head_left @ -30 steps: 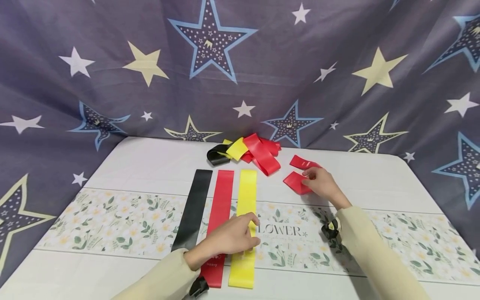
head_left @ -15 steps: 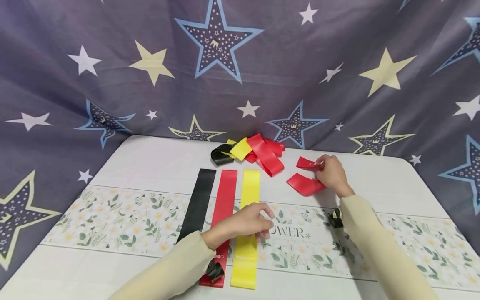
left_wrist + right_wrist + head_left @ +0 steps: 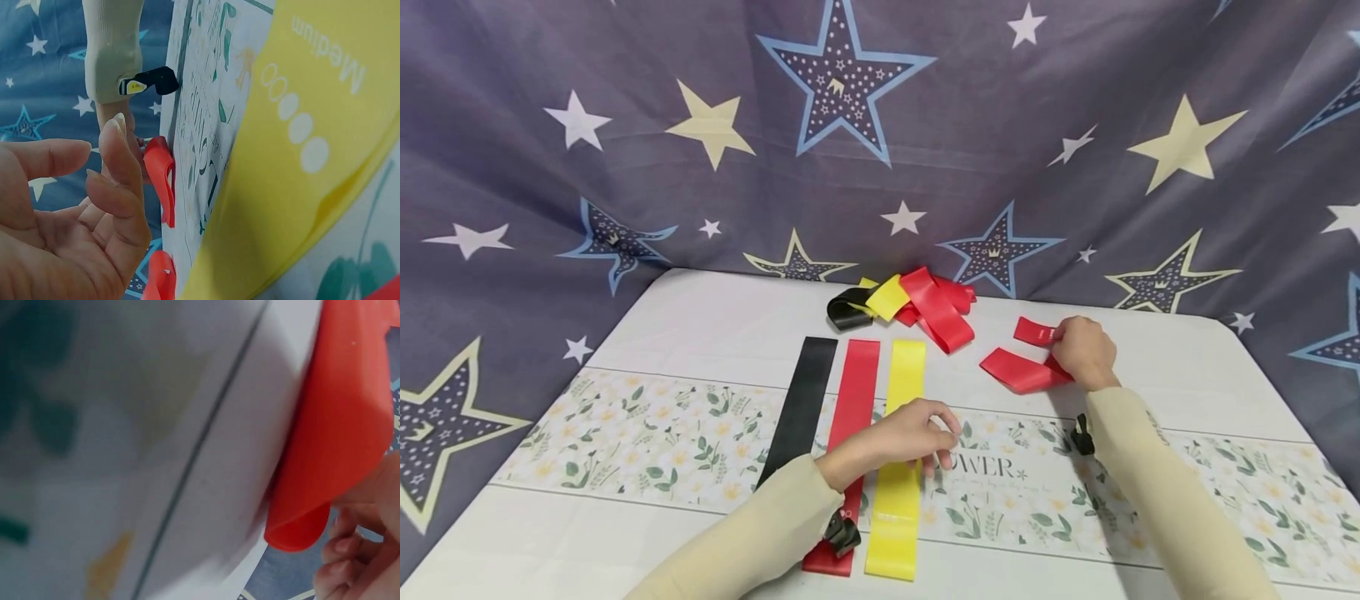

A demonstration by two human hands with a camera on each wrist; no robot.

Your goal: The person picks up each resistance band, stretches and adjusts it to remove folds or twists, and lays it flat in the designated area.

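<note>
At the right of the head view, my right hand [image 3: 1086, 352] pinches the right end of a folded red band [image 3: 1026, 372], seen close in the right wrist view as a red loop [image 3: 337, 425] beside the fingers [image 3: 344, 550]. My left hand [image 3: 917, 435] hovers over the yellow band [image 3: 895, 500] with bent, loose fingers and nothing held. In the left wrist view the left hand [image 3: 81, 212] is beside the yellow band [image 3: 300, 144], which is marked Medium. Left of the yellow band lie a flat red band [image 3: 853, 392] and a black band [image 3: 801, 400], side by side.
A tangled pile holds a black loop [image 3: 848, 310], a yellow piece [image 3: 888, 297] and red bands [image 3: 940, 312] near the table's back edge. The white table [image 3: 700, 308] has a flowered strip [image 3: 655, 442] across it. A starry cloth [image 3: 647, 158] hangs behind.
My right hand has moved right, drawing the folded red band's right end with it. My left hand has shifted right over the yellow band. The view has shifted slightly.
</note>
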